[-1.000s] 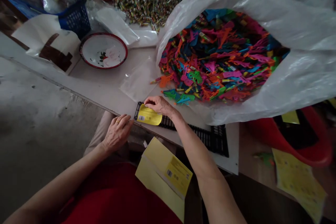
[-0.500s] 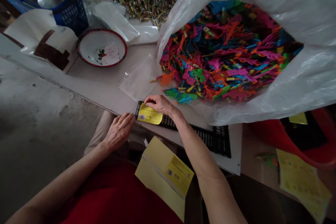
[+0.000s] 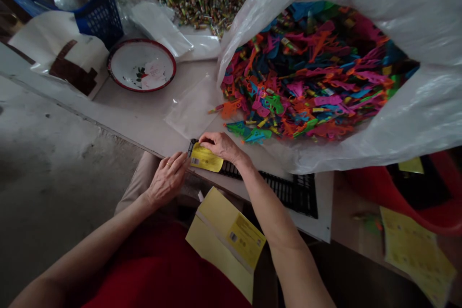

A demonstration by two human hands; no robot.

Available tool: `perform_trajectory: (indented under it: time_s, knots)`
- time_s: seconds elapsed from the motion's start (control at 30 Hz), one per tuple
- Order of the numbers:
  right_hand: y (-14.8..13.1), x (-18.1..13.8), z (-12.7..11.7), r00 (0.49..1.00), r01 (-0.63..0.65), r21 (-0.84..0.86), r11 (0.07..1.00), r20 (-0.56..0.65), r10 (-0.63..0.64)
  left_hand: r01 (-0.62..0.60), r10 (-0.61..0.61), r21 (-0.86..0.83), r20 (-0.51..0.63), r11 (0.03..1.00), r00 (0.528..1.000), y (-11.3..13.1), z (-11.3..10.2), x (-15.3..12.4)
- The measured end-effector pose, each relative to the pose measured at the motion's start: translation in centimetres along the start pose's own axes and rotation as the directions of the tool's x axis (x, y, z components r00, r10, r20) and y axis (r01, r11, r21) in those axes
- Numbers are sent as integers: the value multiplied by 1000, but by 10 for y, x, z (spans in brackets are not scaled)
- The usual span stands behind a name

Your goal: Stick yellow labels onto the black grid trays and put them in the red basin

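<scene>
Where hands meet, yellow label part-hidden

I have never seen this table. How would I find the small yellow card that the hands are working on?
Start at the big clear plastic bag of colourful plastic pieces and come down to the near table edge, where a black grid tray lies. The small yellow card rests on its left end, under the right hand and beside the left hand. Unlike the larger yellow sheets below, it has rounded corners.
</scene>
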State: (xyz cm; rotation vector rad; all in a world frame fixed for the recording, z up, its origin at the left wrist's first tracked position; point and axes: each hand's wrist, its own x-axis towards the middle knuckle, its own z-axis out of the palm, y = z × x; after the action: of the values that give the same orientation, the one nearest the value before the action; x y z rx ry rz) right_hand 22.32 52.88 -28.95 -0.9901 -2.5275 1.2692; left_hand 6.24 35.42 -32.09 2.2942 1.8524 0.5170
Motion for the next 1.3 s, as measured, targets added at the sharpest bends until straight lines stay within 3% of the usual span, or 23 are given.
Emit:
perform_trajectory:
  time_s: [0.13, 0.43, 0.6, 0.67, 0.73, 0.83, 0.87, 0.93, 1.0, 1.13, 1.3]
  knots:
    - [-3, 0, 1, 1000, 10, -85, 996, 1, -10, -54, 53, 5, 99, 999, 994, 6, 3, 7]
    - [-8, -5, 10, 998, -34, -213, 976, -65, 21, -100, 91, 74, 113, 992, 989, 2, 14, -3]
    - [-12, -13, 7, 973, -128, -498, 858, -232, 10, -86, 75, 102, 112, 991, 991, 3, 15, -3]
    - [-22, -22, 11, 927, -200, -502, 842, -375, -4, -93, 83, 102, 99, 990, 992, 3, 16, -4]
    - [-38, -32, 28, 887, -164, -451, 877, -457, -69, -107, 101, 96, 64, 990, 993, 2, 21, -6]
    - [-57, -40, 69, 908, 99, -425, 900, -331, -256, -145, 148, 91, -25, 985, 989, -1, 30, -10]
    - [-58, -40, 82, 916, 139, -435, 890, -285, -283, -153, 158, 94, -45, 984, 986, -2, 33, -11]
    - [-47, -40, 96, 938, 105, -479, 871, -244, -248, -156, 162, 106, -48, 982, 986, -4, 36, -11]
    - [-26, -44, 92, 957, 12, -533, 846, -238, -163, -160, 163, 118, -19, 980, 986, -6, 34, -10]
    - [11, -68, 56, 980, -106, -604, 790, -199, -20, -199, 195, 117, 40, 973, 980, -12, 19, -7]
    - [24, -88, 38, 986, -142, -649, 747, -164, 45, -181, 179, 73, 34, 981, 983, -12, -2, 16]
